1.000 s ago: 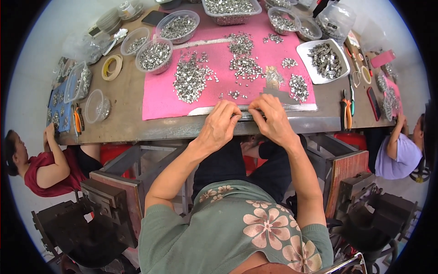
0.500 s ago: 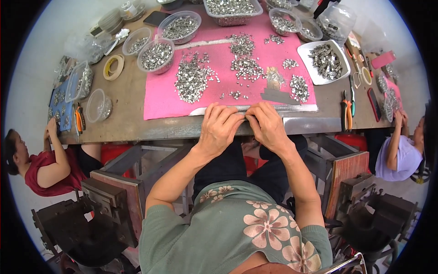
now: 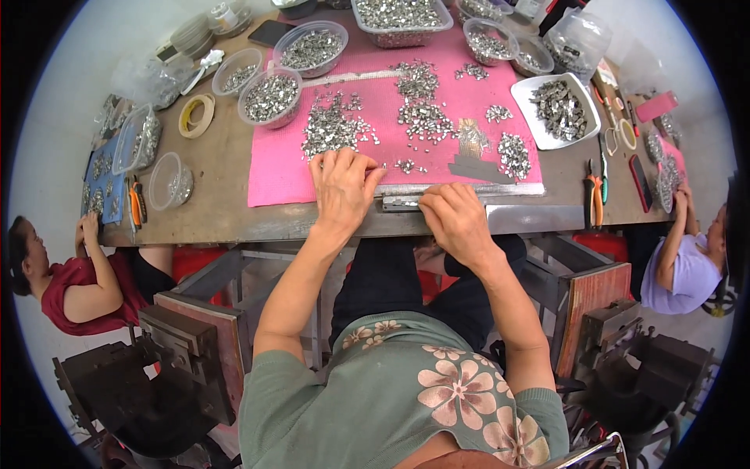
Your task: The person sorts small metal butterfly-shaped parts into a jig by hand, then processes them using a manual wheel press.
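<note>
My left hand (image 3: 341,191) is over the front of the pink mat (image 3: 273,176), beside a pile of small shiny metal pieces (image 3: 330,129). Its thumb and fingers are drawn together; whatever is between them is too small to make out. At the table's front edge lies a narrow metal bar (image 3: 399,204) with small pieces along its top. My right hand (image 3: 458,221) pinches the bar's right end, its fingers hiding that part. More small metal pieces (image 3: 426,119) lie in loose heaps further up the mat.
Clear tubs (image 3: 271,98) of metal pieces and a white tray (image 3: 556,109) of darker clips stand around the mat. A flat steel plate (image 3: 535,216), pliers (image 3: 594,194) and a tape roll (image 3: 195,116) are on the table. Co-workers sit left (image 3: 82,270) and right (image 3: 687,266).
My left hand has left the bar and moved up and left to the pile of metal pieces. The bar's left part now shows. My right hand stays at the bar, slightly lower.
</note>
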A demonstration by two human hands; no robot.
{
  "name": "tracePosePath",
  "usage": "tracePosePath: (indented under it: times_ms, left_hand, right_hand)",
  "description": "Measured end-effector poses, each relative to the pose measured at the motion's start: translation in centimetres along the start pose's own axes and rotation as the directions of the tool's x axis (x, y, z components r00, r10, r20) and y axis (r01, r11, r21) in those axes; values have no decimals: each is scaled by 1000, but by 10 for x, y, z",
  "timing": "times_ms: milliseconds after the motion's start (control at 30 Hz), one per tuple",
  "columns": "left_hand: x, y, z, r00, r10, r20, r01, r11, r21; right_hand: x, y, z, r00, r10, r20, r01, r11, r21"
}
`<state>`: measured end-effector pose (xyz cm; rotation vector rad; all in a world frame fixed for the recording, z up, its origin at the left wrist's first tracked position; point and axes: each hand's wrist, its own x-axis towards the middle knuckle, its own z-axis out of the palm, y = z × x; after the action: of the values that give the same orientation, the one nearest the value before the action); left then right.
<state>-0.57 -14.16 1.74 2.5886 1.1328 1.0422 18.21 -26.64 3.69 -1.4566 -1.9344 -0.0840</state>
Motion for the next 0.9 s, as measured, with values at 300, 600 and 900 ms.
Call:
tracePosePath:
  times_ms: [300,600,900]
  left_hand:
    - [7,3,4,993,116,15,-115,992,-57]
    - [6,-2,1,975,169,145,-142,973,-180]
    - [9,-2,-2,960,245,139,-224,963,-150]
  right_hand:
    - [26,31,22,980,201,6,-195,955,-223]
    - [14,24,-2,985,168,49,-168,986,1]
    - [4,6,-19,994,26,104,-23,999,-26]
